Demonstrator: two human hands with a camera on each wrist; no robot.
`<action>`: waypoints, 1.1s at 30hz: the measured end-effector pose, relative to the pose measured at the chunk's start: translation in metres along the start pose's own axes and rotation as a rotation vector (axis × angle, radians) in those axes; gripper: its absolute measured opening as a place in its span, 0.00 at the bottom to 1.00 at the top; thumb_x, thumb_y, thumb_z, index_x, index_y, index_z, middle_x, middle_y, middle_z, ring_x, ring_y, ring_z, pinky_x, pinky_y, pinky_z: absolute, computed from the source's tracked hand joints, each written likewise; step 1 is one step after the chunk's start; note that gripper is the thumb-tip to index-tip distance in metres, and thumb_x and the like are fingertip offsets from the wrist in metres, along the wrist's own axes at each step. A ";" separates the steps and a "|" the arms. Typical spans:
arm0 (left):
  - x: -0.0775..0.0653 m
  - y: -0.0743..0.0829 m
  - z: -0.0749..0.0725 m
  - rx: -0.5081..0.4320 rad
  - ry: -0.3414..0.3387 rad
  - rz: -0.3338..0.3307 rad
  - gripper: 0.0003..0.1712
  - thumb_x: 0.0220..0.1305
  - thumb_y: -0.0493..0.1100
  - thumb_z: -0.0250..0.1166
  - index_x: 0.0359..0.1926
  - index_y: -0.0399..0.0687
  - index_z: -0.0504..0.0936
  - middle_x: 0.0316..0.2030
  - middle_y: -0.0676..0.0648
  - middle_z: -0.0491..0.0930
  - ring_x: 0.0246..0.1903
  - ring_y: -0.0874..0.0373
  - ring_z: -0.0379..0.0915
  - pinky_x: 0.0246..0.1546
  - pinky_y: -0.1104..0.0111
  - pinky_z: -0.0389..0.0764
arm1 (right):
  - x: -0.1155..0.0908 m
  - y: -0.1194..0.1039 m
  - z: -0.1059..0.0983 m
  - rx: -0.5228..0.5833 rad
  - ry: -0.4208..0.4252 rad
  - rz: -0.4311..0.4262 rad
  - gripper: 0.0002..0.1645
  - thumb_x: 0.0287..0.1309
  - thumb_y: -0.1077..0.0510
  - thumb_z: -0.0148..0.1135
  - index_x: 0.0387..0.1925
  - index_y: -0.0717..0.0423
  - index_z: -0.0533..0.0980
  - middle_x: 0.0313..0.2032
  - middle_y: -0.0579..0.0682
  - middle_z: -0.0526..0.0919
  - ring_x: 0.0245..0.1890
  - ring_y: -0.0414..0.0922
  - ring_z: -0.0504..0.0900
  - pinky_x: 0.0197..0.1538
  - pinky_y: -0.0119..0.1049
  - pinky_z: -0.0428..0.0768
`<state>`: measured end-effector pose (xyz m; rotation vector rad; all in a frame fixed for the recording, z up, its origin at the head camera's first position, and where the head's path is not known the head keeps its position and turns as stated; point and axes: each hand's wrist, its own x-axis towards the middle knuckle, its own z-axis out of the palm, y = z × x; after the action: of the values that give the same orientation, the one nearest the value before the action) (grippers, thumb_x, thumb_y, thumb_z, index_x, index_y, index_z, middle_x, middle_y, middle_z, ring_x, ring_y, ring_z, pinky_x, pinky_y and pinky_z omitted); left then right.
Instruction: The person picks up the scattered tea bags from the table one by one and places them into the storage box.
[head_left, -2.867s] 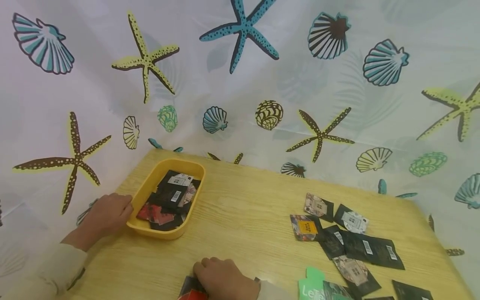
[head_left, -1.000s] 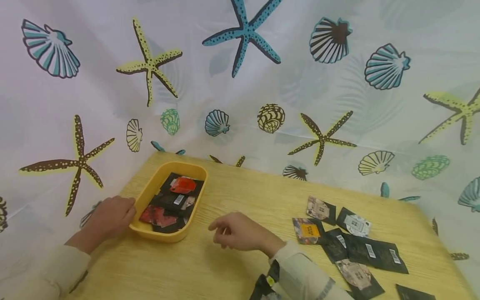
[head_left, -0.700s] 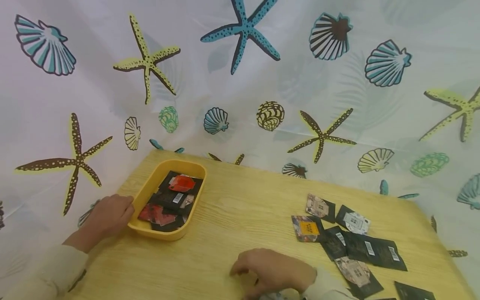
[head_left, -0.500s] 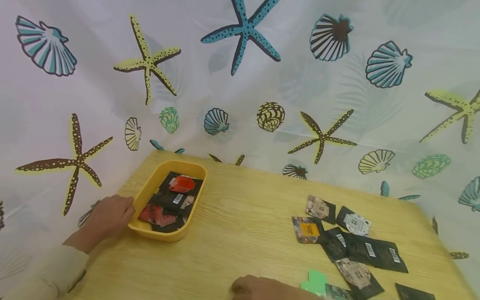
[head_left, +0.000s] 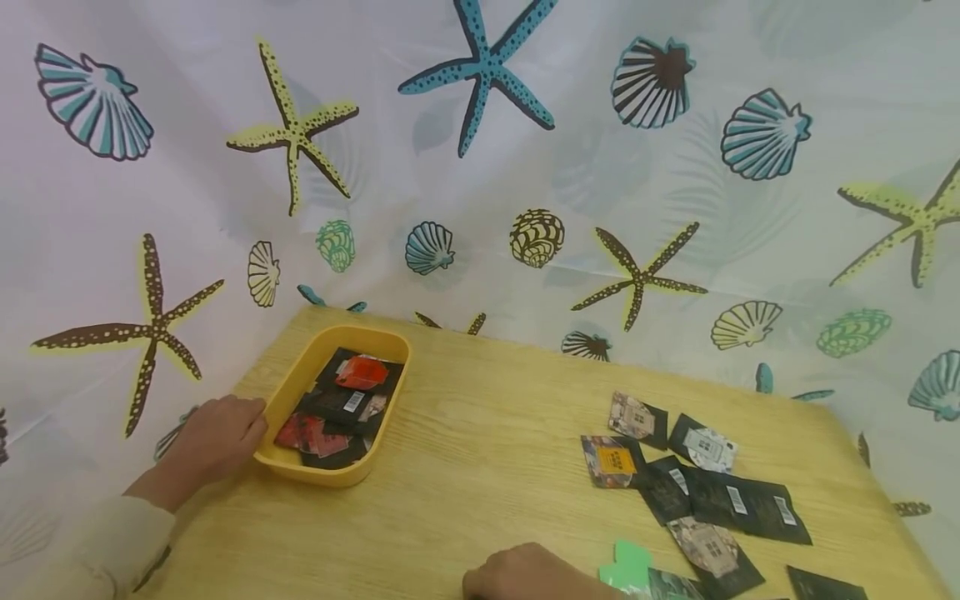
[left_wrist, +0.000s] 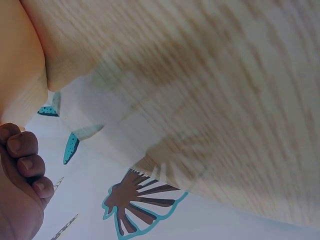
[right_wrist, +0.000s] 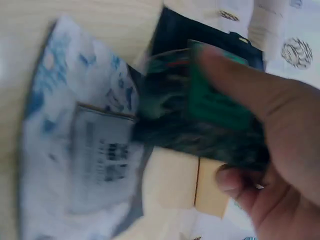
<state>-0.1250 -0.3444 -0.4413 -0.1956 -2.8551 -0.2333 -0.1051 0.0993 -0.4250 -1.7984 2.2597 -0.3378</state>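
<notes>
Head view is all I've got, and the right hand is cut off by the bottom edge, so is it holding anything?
Observer: Yes. In the right wrist view, the right hand grips a black-and-green packet.
Operator: Anything close to that packet that I'm missing?
Observer: A white-and-blue packet shows right beside it there; blur keeps me from telling whether they touch.
Operator: And the left hand by the yellow tray? I only get its back.
Observer: The left wrist view shows its fingertips curled in toward the palm.
</notes>
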 end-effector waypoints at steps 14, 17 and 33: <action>0.002 -0.003 -0.002 0.021 0.018 0.026 0.17 0.64 0.38 0.52 0.18 0.52 0.63 0.14 0.54 0.59 0.18 0.60 0.54 0.22 0.67 0.58 | 0.106 0.042 -0.057 0.729 0.629 0.442 0.15 0.60 0.63 0.66 0.48 0.66 0.80 0.39 0.62 0.88 0.30 0.51 0.89 0.32 0.39 0.85; 0.001 -0.001 0.001 0.020 0.001 0.021 0.17 0.64 0.38 0.52 0.18 0.52 0.63 0.15 0.54 0.59 0.18 0.59 0.54 0.22 0.67 0.58 | 0.145 0.046 -0.054 0.746 0.694 0.494 0.14 0.58 0.62 0.69 0.44 0.67 0.82 0.37 0.63 0.88 0.27 0.58 0.88 0.28 0.35 0.84; 0.002 0.002 -0.003 0.029 -0.075 -0.019 0.16 0.66 0.39 0.50 0.20 0.52 0.64 0.15 0.53 0.61 0.18 0.60 0.55 0.23 0.68 0.59 | 0.139 0.036 -0.052 0.517 0.213 0.324 0.31 0.68 0.59 0.59 0.70 0.59 0.66 0.65 0.56 0.77 0.61 0.47 0.80 0.59 0.28 0.78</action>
<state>-0.1255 -0.3425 -0.4377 -0.1747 -2.9340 -0.1921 -0.1855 -0.0264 -0.3922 -1.1649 2.2664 -0.9791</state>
